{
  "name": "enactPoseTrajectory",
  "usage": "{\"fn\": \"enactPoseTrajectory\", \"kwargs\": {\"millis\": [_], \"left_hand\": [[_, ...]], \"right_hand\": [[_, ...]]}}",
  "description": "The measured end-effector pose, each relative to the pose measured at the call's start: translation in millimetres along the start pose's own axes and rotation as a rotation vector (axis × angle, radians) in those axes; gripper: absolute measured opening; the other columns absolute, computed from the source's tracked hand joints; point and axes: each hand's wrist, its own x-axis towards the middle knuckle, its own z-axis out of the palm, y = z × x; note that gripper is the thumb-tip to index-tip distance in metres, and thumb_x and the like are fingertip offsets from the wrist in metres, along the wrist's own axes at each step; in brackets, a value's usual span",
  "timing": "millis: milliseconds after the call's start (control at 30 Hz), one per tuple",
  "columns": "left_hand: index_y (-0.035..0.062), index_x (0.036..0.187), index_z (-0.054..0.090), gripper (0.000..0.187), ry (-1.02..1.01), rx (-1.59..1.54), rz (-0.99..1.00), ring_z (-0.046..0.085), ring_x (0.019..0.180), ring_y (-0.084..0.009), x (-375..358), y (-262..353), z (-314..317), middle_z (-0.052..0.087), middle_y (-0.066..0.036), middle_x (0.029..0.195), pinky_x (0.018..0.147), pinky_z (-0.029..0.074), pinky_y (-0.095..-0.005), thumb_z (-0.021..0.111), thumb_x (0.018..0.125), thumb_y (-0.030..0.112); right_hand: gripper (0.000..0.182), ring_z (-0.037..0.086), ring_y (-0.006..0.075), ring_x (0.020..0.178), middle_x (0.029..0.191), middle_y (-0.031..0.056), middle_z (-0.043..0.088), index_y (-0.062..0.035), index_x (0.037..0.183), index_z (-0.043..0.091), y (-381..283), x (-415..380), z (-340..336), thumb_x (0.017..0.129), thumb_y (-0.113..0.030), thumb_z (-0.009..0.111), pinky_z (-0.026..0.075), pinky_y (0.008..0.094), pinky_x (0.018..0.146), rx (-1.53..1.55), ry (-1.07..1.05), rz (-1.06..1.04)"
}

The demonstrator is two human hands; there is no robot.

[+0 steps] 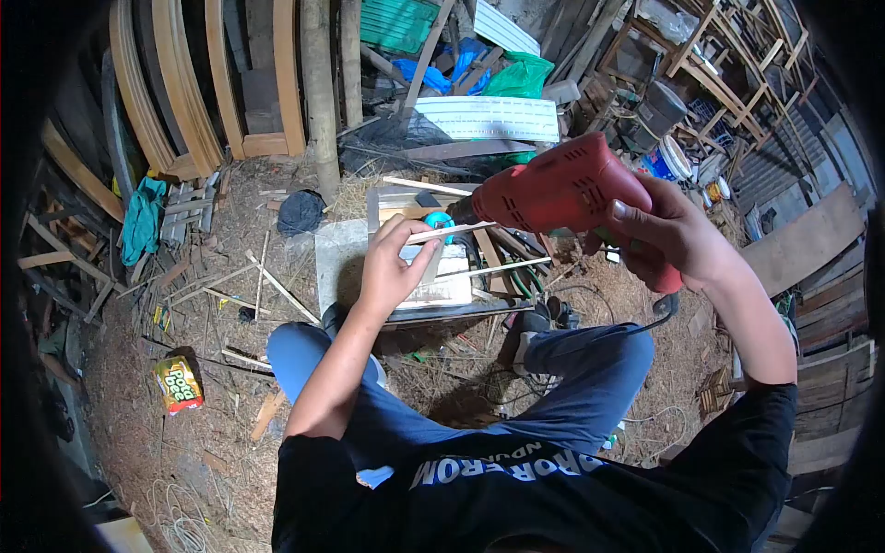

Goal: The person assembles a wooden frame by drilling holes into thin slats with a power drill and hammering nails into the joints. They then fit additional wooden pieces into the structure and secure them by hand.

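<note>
My right hand [671,229] is wrapped round the handle of a red corded power drill [562,189], with the thumb along its side. The drill points left, and its dark chuck [458,210] is close over a thin wooden strip [454,232]. My left hand [392,265] pinches the left end of that strip between thumb and fingers. Just beyond the fingertips shows a round teal piece [438,220], partly covered by the strip. Below both hands stands a low work surface [341,253] with a whitish block [438,293] and several wood pieces on it.
Wood scraps and shavings cover the ground around my legs. The drill's cord [645,324] runs down by my right knee. A yellow and red snack packet [178,383] lies at left. Wooden frames [184,88] lean behind a post [323,101]; a white bucket [676,158] stands at right.
</note>
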Motion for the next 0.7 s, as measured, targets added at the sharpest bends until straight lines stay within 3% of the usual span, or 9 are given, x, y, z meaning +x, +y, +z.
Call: {"fn": "enactPoseTrajectory", "kwargs": {"millis": [567, 700], "left_hand": [[-0.0019, 0.098, 0.066, 0.012, -0.018, -0.003, -0.05, 0.066, 0.089, -0.0283, 2, 0, 2, 0.064, -0.014, 0.093, 0.082, 0.05, -0.0349, 0.072, 0.092, 0.007], [-0.0017, 0.097, 0.065, 0.013, -0.001, -0.014, -0.008, 0.064, 0.086, -0.0338, 3, 2, 2, 0.062, -0.016, 0.091, 0.074, 0.05, -0.039, 0.071, 0.091, 0.008]], "right_hand": [[0.047, 0.055, 0.0023, 0.056, 0.086, 0.0015, 0.068, -0.0037, 0.134, 0.057, -29, 15, 5, 0.103, -0.038, 0.066, 0.043, 0.0172, 0.045, -0.117, -0.017, 0.036], [0.048, 0.054, 0.002, 0.054, 0.084, 0.0004, 0.067, -0.0039, 0.134, 0.057, -26, 19, 1, 0.102, -0.039, 0.067, 0.042, 0.0175, 0.043, -0.167, -0.048, 0.03]]}}
